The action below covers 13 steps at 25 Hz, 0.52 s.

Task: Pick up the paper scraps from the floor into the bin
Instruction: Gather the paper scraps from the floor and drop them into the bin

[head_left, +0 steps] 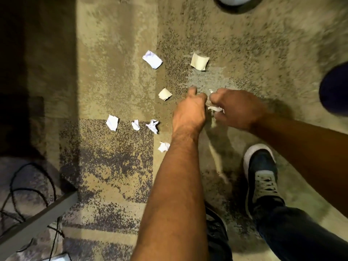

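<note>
Seeing both hands low over the carpet, close together. Right hand has its fingers curled round a crumpled white scrap; paper pokes out on the thumb side, toward the left hand. Left fingers are curled too, but I can't tell whether they pinch anything (knuckles hide the tips). Loose scraps lie left of the hands: a tan one just beside the left fingers, a bigger tan one and a white one further up, four white bits below.
</note>
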Motion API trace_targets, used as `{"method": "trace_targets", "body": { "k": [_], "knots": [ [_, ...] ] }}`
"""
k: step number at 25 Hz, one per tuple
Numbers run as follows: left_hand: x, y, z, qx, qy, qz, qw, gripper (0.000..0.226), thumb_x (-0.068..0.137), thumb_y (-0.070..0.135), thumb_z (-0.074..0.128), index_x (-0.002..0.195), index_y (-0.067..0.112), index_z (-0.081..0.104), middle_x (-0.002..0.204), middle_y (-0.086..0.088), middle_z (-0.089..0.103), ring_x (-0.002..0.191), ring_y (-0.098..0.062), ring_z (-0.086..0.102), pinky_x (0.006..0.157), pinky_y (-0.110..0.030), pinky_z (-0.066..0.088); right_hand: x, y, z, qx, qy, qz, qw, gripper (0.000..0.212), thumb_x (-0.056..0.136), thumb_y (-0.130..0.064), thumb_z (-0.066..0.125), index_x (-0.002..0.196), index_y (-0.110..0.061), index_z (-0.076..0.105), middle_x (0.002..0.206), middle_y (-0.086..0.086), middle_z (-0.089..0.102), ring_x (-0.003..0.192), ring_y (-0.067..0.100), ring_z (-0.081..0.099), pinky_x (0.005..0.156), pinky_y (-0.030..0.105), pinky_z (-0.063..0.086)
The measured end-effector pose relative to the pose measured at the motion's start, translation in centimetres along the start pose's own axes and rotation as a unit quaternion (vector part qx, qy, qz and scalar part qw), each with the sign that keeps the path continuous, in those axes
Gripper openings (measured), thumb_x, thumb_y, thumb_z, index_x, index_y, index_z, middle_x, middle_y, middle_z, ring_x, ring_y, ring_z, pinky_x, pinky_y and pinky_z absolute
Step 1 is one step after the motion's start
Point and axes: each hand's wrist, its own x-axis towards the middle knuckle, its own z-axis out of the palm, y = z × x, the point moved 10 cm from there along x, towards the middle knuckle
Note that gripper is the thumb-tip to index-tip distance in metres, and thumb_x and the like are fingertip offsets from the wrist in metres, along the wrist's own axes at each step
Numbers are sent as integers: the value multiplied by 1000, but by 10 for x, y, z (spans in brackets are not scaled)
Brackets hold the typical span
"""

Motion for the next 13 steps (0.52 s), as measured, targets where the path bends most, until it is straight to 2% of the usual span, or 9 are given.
{"method": "trace_targets", "body": {
  "k": [2,5,7,9,11,12,13],
  "knots": [
    [3,35,-26,0,14,18,1000,17,90,17,60,78,20,47,86,2,47,74,-24,56,61,-32,40,-17,15,-37,15,44,25,999,16,83,-22,60,89,-20,45,86,3,48,76,33,60,57,32,37],
    [6,88,-61,-14,43,30,999,19,86,25,57,75,23,42,74,1,44,63,-26,48,58,-30,37,-52,39,-85,89,124,72,986,8,83,-17,55,89,-14,52,84,6,54,71,35,58,55,38,46],
    [4,124,-74,-41,47,32,998,20,84,25,58,78,25,39,67,4,44,58,-24,49,56,-28,37,-80,51,-110,113,163,91,976,13,78,-14,54,90,-14,55,83,7,55,70,35,58,55,37,49],
    [6,165,-80,-90,31,24,995,21,84,24,59,89,25,38,64,6,47,59,-24,51,56,-30,41,-112,69,-136,89,196,119,969,28,73,-7,63,101,-11,63,85,9,63,69,31,62,55,23,44],
    [8,207,-81,-129,20,19,991,21,85,23,57,100,23,42,71,-1,58,66,-28,58,60,-34,48,-143,95,-159,79,219,161,959,30,71,-2,67,99,-12,65,83,7,66,64,26,64,51,9,30],
    [9,227,-81,-143,19,20,989,17,86,23,55,102,22,46,75,-4,62,70,-28,61,63,-35,51,-158,108,-167,88,224,182,953,26,75,-3,66,98,-15,63,83,6,65,66,25,64,50,9,31],
    [11,256,-81,-151,24,30,988,12,87,22,53,99,20,52,79,-5,65,73,-27,62,65,-34,52,-176,127,-180,97,234,202,946,22,80,-6,63,98,-18,59,86,5,64,69,26,64,50,16,40]
  ]
}}
